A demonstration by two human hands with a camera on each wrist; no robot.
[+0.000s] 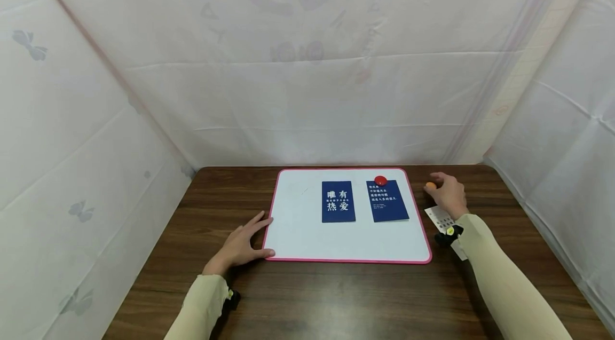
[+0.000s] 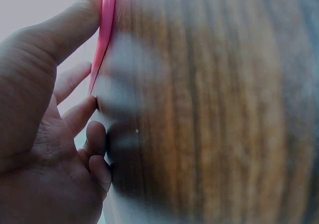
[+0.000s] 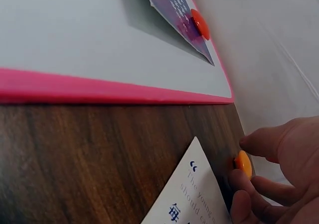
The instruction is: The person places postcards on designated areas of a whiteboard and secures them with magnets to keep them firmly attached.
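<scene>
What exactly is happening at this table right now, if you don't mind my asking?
A person is working at a pink-framed whiteboard lying flat on a dark wooden table. The left hand rests with straight fingers against the board's left edge. The right hand pinches a small orange round magnet on the table to the right of the board, beside a white printed card. Two dark blue cards lie on the board; a red round magnet sits at the top of the right one.

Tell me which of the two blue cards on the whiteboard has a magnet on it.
The right card, covered in small lines of text: a red magnet sits at its top edge. The left card, with large characters, has none.
</scene>
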